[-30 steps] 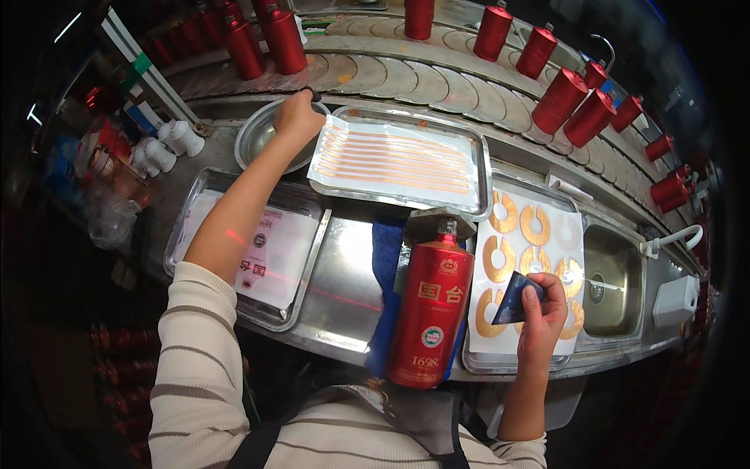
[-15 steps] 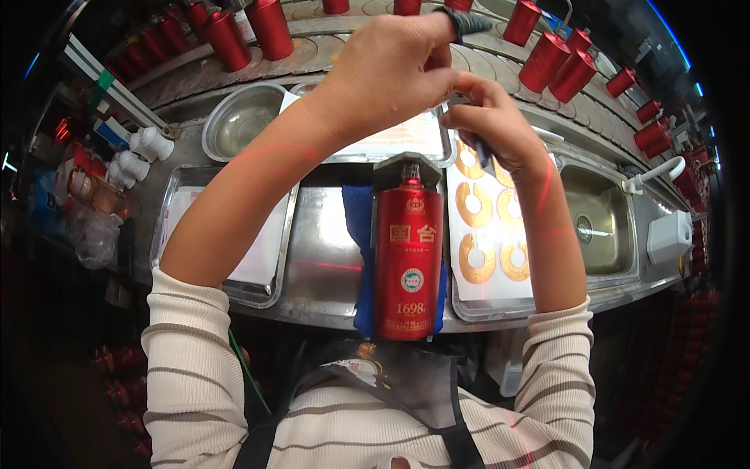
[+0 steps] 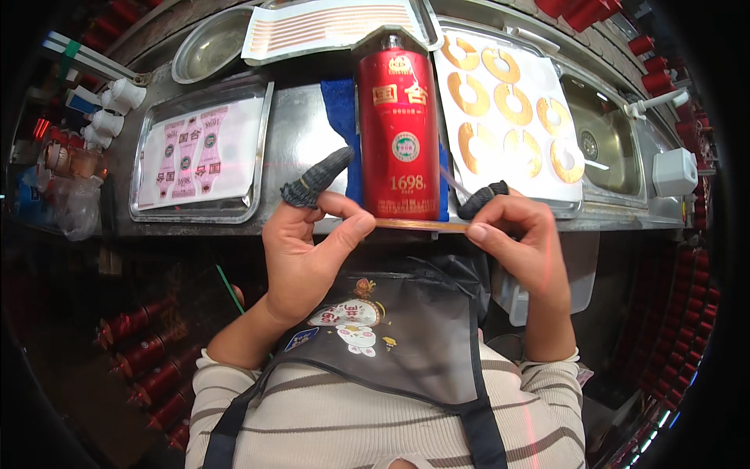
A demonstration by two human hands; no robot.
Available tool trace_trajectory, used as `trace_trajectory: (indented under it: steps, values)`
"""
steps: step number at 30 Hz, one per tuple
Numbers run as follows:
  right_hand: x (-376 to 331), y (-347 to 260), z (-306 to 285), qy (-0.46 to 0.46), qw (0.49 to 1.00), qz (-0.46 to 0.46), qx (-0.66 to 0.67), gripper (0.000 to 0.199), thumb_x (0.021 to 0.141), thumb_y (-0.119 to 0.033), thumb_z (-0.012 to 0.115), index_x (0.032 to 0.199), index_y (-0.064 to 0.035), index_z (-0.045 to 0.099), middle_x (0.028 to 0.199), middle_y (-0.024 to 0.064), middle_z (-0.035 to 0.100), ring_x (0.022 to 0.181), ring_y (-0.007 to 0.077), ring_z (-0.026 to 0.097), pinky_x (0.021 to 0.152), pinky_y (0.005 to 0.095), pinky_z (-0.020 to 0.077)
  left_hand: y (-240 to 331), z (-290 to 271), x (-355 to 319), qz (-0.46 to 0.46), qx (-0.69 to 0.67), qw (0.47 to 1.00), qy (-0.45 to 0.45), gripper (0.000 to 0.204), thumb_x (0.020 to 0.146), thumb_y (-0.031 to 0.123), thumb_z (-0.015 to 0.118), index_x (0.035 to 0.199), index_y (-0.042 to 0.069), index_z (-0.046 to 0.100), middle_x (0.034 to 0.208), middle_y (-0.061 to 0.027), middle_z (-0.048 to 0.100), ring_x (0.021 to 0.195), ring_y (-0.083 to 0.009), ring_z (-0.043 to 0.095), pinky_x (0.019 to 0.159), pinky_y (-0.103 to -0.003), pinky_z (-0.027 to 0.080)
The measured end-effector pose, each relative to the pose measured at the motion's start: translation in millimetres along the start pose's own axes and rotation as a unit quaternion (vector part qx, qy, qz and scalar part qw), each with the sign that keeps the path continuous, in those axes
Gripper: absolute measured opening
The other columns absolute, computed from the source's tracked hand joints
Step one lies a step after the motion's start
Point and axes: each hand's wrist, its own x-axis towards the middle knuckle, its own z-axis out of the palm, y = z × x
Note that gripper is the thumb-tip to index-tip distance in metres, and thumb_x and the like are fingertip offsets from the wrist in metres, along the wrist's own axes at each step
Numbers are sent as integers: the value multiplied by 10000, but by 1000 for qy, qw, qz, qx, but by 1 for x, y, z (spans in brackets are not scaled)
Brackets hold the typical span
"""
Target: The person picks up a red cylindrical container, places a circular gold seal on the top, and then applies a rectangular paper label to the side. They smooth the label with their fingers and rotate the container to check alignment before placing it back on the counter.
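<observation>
A red bottle (image 3: 400,176) lies on its back over a blue cloth (image 3: 338,117), neck pointing away and base toward me. At its base, a thin gold strip (image 3: 422,225) is stretched level between my hands. My left hand (image 3: 301,250) pinches the strip's left end between thumb and finger; a dark knitted finger cover (image 3: 316,178) sits on the raised index finger. My right hand (image 3: 519,238) pinches the right end, with another dark cover (image 3: 483,200) on a finger. A thin pale tool (image 3: 455,184) juts from beside that finger; its kind is unclear.
A sheet of striped gold strips (image 3: 336,30) lies behind the bottle. On the right are gold C-shaped labels (image 3: 512,105) and a sink (image 3: 598,141). Pink labels (image 3: 190,148) fill a left tray (image 3: 262,168), near a metal bowl (image 3: 207,47). More red bottles (image 3: 582,12) stand behind.
Both hands have come down toward me from above the strip sheet to the bottle's base. The gold strip now shows stretched between them. The view has tilted downward.
</observation>
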Motion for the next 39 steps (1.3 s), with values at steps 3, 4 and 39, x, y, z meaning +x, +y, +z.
trace_trajectory:
  steps: [3, 4, 39]
  values:
    - [2, 22, 14, 6, 999, 9, 46, 145, 890, -140, 724, 827, -29, 657, 690, -54, 563, 542, -7, 447, 467, 180, 316, -25, -3, -16, -1, -7, 999, 33, 517, 894, -52, 710, 1387, -25, 560, 905, -28, 690, 885, -86, 628, 815, -240, 504]
    - [4, 25, 18, 6, 997, 12, 75, 139, 895, -139, 717, 834, -36, 648, 687, -54, 562, 539, -6, 452, 461, 179, 323, -30, -2, -16, 18, -1, 999, 38, 515, 894, -49, 710, 1387, -25, 561, 904, -27, 690, 887, -86, 628, 814, -239, 505]
    - [15, 42, 31, 18, 992, 19, 122, 125, 905, -104, 725, 846, -27, 646, 791, -40, 618, 700, 7, 523, 616, 178, 389, -43, -1, -2, -4, 3, 999, 49, 412, 886, 15, 739, 1281, -27, 630, 912, -39, 715, 897, -99, 641, 852, -260, 501]
